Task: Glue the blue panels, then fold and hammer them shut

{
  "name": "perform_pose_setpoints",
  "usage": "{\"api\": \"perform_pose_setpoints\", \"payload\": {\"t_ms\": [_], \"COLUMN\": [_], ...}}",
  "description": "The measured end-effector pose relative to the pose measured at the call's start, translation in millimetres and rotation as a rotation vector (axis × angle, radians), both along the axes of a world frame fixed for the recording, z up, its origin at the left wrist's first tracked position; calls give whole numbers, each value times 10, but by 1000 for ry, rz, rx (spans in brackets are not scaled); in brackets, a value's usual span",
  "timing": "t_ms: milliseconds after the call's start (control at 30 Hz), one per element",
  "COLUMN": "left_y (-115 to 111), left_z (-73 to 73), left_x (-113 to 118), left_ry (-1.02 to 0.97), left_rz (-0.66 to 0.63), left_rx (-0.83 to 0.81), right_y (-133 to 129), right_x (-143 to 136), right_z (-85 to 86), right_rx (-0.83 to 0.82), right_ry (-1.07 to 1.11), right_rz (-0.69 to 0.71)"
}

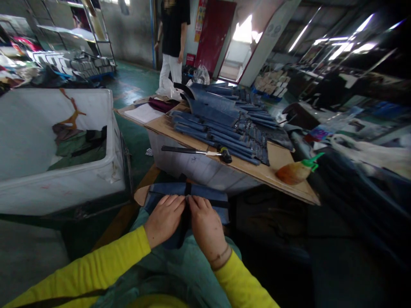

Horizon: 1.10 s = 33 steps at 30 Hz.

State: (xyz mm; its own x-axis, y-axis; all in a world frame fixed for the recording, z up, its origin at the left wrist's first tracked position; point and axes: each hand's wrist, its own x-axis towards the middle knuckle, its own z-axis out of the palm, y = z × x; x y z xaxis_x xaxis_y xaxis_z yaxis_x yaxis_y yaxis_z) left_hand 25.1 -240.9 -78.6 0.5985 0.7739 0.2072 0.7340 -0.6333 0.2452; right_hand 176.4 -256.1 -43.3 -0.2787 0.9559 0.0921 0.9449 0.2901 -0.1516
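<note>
A blue piece, denim-like with black straps crossing it point(205, 192), lies over my lap. My left hand point(165, 219) and my right hand point(208, 226) meet at its middle, backs up and fingers curled down together. Their fingertips press on a black strap point(184, 229) that hangs towards me; what exactly is pinched under them is hidden. Beyond my hands, a hammer point(201, 151) with a black handle and dark head rests along the near edge of a cardboard-topped table point(279, 160).
Several stacked blue pieces point(221, 124) cover the cardboard. An orange-brown squeeze bottle with a green cap point(294, 172) lies at its right corner. To the left stands a white bin point(111, 167) holding green cloth point(81, 149). A person point(175, 34) stands behind the table.
</note>
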Motion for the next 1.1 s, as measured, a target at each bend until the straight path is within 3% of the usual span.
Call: {"api": "perform_pose_setpoints", "payload": {"t_ms": [167, 333, 633, 900, 1100], "left_y": [-20, -62, -150, -111, -77], "left_z": [66, 92, 38, 22, -16], "left_x": [-4, -47, -323, -389, -650], "left_ry": [12, -19, -37, -39, -27], "left_rz": [55, 62, 123, 147, 163], "left_rx": [-19, 11, 95, 74, 89], "right_y": [93, 161, 59, 37, 89], "right_x": [-66, -49, 45, -244, -506], "right_z": [-19, -132, -225, -254, -267], "right_rx": [-15, 50, 128, 103, 60], "right_ry": [-45, 48, 228, 202, 144], "right_rz": [48, 81, 167, 167, 201]}}
